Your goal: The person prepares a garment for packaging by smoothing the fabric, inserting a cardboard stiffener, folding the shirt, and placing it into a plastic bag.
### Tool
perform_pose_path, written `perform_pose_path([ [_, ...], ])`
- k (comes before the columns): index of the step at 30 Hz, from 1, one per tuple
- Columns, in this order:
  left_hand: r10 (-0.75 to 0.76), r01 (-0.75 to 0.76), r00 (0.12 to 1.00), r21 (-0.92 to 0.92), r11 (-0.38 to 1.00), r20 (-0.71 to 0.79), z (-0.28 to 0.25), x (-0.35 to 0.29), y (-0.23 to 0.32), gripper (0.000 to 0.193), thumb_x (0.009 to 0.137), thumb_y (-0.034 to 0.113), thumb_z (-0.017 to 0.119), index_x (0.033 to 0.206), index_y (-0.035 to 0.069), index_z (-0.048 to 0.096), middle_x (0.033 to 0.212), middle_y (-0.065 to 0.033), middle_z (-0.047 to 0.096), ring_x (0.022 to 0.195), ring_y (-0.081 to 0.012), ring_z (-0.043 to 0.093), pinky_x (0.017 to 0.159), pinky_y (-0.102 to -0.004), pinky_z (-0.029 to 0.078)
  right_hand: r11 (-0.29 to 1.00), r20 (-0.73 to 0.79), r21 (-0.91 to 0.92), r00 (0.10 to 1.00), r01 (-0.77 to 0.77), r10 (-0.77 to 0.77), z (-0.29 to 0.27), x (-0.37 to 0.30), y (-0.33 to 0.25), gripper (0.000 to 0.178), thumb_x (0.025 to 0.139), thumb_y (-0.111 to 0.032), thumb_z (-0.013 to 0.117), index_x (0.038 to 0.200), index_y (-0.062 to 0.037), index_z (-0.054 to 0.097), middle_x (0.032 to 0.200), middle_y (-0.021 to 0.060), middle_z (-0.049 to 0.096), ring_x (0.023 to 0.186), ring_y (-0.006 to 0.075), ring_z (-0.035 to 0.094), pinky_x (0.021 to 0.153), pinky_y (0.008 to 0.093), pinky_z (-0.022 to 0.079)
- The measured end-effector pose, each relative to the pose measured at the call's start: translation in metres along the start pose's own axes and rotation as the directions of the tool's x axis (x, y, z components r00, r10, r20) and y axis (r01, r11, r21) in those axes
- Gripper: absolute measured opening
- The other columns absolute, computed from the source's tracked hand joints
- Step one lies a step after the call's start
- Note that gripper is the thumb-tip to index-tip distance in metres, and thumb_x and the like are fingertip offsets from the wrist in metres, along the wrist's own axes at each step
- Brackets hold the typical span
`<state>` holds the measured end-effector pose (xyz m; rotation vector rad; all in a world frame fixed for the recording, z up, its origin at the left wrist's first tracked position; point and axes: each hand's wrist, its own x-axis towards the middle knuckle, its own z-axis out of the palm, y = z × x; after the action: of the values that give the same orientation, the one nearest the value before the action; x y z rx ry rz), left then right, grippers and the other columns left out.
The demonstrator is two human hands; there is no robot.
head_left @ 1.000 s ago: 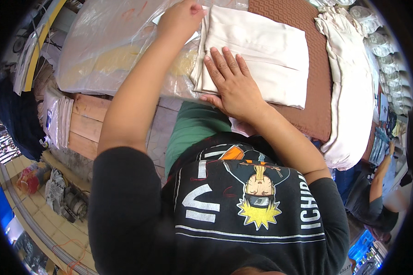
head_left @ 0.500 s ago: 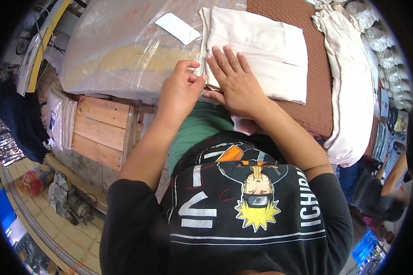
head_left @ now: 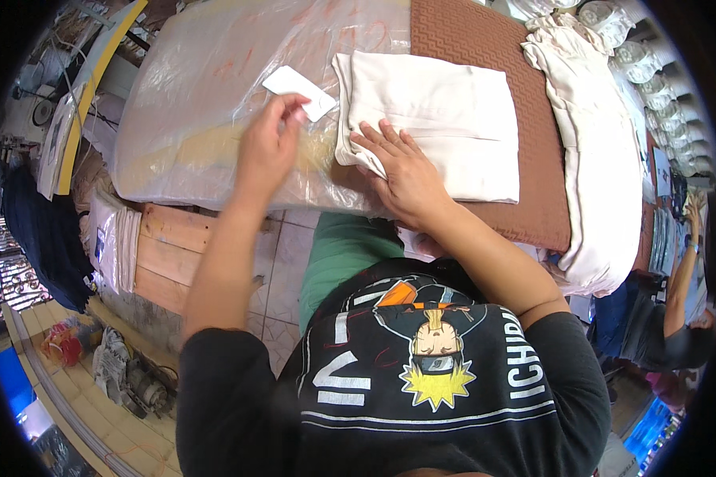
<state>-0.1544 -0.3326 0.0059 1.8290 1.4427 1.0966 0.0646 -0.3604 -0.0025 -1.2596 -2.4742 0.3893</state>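
Observation:
A cream cloth (head_left: 445,111), folded into a flat rectangle with layered edges on its left, lies over the brown textured cover. My right hand (head_left: 406,179) presses on its near left corner, palm down and fingers stretched out. My left hand (head_left: 270,143) is over the plastic-wrapped stack, its thumb and forefinger curled together at the near left edge of a blank white card (head_left: 302,89). The fingertips overlap the card, but whether they grip it or something small is not visible.
Clear plastic (head_left: 215,95) wraps the bulky stack on the left. A long bundle of cream cloth (head_left: 601,159) lies along the right side. Wooden planks (head_left: 171,238), packed cloth (head_left: 111,226) and a machine motor (head_left: 139,381) are at the lower left. Another person's arm (head_left: 680,278) shows far right.
My left hand has left the cloth's edge and moved left to the white card. My right hand stays on the folded cloth. The view has shifted, so the stack appears lower.

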Motion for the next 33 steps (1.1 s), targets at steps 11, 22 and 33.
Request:
perform_pose_path([
  [11,0.536,-0.786,0.618,0.474,0.397,0.575,0.016,0.126,-0.034,0.050,0.078,0.008,0.055,0.124,0.028,0.051,0.131,-0.0020,0.046,0.124,-0.0251,0.039,0.101,-0.0413,0.032,0.938,0.039,0.336,0.997,-0.082,0.073,-0.020,0.003,0.001,0.044,0.088,-0.022,0.050,0.129,-0.0089,0.042,0.135,0.0173,0.041,0.129,0.0369,0.030,0.107,0.0470,0.024],
  [22,0.579,-0.853,0.521,0.352,0.386,0.627,0.011,0.145,-0.046,0.050,0.073,0.013,0.063,0.120,0.026,0.054,0.128,0.0001,0.049,0.122,-0.0240,0.041,0.098,-0.0410,0.035,0.472,0.237,0.802,0.921,-0.366,0.311,-0.046,0.002,0.012,0.046,0.094,-0.037,0.046,0.118,0.0011,0.053,0.109,0.0127,0.060,0.103,0.0181,0.051,0.092,0.0301,0.037],
  [33,0.691,-0.835,0.549,0.331,0.439,0.469,0.017,0.134,-0.033,0.034,0.072,0.007,0.064,0.104,0.015,0.062,0.113,-0.0007,0.060,0.112,-0.0220,0.052,0.090,-0.0351,0.042,0.324,0.315,0.829,0.860,-0.455,0.402,-0.067,-0.007,0.027,0.057,0.089,-0.049,0.049,0.112,0.0024,0.056,0.101,0.0069,0.058,0.093,0.0138,0.050,0.084,0.0259,0.039],
])
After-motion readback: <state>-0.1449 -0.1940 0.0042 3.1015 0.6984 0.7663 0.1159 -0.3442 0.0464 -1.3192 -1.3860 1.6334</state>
